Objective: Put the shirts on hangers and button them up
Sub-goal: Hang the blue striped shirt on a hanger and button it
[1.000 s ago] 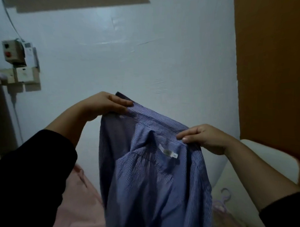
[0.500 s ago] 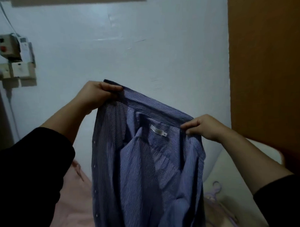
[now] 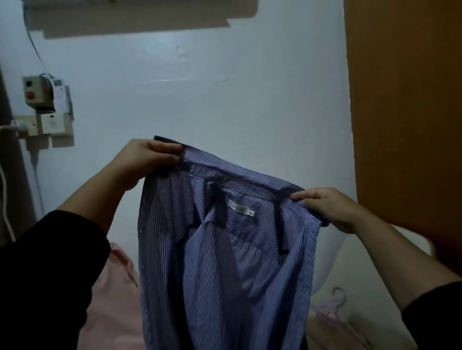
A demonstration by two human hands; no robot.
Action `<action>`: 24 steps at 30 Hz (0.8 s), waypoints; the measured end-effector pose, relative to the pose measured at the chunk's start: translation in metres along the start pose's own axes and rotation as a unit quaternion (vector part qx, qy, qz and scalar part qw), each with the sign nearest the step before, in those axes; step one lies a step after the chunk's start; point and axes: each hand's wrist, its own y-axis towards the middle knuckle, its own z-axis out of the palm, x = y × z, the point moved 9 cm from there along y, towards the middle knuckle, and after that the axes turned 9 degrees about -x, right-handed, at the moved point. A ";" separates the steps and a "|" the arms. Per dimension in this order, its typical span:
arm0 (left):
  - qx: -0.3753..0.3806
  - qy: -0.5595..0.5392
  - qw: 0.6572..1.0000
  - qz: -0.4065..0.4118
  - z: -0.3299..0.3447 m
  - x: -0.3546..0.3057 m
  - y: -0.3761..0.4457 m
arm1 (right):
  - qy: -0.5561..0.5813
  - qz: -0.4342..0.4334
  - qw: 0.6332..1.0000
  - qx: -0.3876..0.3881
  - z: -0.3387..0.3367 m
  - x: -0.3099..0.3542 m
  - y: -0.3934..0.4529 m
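Holding the striped shirt (image 3: 228,266) aloft, our left hand (image 3: 143,159) pinches one collar end; our right hand (image 3: 330,208) pinches the other; a lilac hanger (image 3: 336,302) lies below.

This looks like a small bedroom in a home. A pale painted wall (image 3: 208,84) carries a switch box (image 3: 36,94) and sockets (image 3: 43,125) with a white cable (image 3: 0,167). Below lie pink bedding (image 3: 111,310), a white pillow (image 3: 332,270) and a lilac hanger (image 3: 336,302).

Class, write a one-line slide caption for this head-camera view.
Left hand and right hand hold a blue striped cotton shirt up by its collar; a lilac plastic hanger lies below.
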 end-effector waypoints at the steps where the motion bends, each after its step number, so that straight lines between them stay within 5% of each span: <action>1: 0.002 -0.004 1.000 -0.002 -0.001 -0.001 -0.002 | 0.006 -0.001 1.000 0.003 -0.002 0.003 -0.001; 8: -0.049 -0.018 0.998 0.017 -0.021 -0.026 -0.010 | 0.001 -0.100 0.990 -0.103 -0.050 0.064 -0.008; 16: -0.117 -0.062 0.988 0.077 -0.047 -0.075 -0.009 | 0.218 -0.156 0.945 -0.189 -0.084 0.144 -0.011; 24: -0.105 0.099 0.989 -0.018 -0.027 0.035 0.007 | 0.138 -0.058 0.979 -0.142 -0.011 0.075 0.046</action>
